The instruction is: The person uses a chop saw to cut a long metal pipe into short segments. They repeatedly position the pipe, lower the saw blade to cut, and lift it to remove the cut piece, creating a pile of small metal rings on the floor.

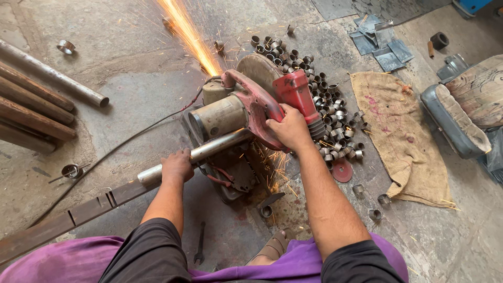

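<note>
Bare concrete floor (131,99), grey, stained and scuffed, spans the whole view; open floor lies at upper left and lower right. Rusty brown pipes and one grey pipe (52,76) lie stacked at the left edge. A worn, padded seat (461,115) sits at the right edge, with a coarse tan burlap sack (401,136) spread flat just beside it. At centre stands a red chop saw (246,120) with a dull metal motor housing; orange sparks (188,34) stream from the disc toward the top edge. A smooth steel tube (209,149) lies under the saw, resting on a flat rusted bar (78,212) that runs to the lower left corner. The right hand (288,128) has its fingers wrapped fully round the saw's red handle; the left hand (176,165) lies over the tube, fingers curled down on it. A heap of short cut rings (325,99) lies between saw and sack. Grey sheet offcuts (380,44) lie near the top edge; a small spanner (199,243) lies near the knees.
</note>
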